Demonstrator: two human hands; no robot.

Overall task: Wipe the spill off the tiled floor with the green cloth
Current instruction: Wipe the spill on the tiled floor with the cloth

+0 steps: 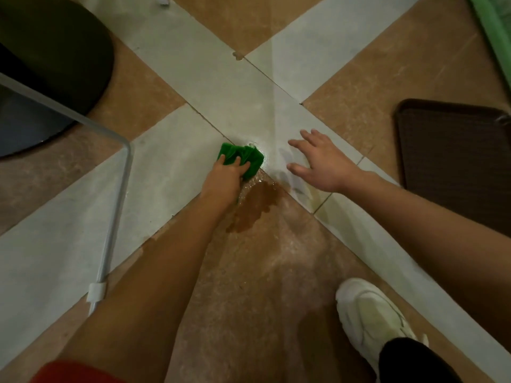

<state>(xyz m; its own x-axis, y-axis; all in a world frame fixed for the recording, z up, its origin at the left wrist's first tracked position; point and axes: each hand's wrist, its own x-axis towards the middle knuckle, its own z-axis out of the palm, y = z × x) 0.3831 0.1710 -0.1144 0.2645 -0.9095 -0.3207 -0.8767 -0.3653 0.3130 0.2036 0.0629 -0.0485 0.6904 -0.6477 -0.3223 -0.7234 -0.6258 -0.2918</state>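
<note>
1. Left hand (221,178) has its fingers (236,161) curled tight over the bunched green cloth (242,156), pressed to the tiled floor (171,167) at the far edge of the spill.
2. The brown spill (254,205) lies just nearer than the cloth, mostly unwiped. A quick drag could smear it along the grout line instead of lifting it.
3. The small wad may soak through fast and leave streaks.
4. Right hand (320,164) is spread open and holds nothing, above a wet-looking patch; bracing there risks a slip.
5. The white shoe (370,319) sits near the puddle and could track it.
</note>
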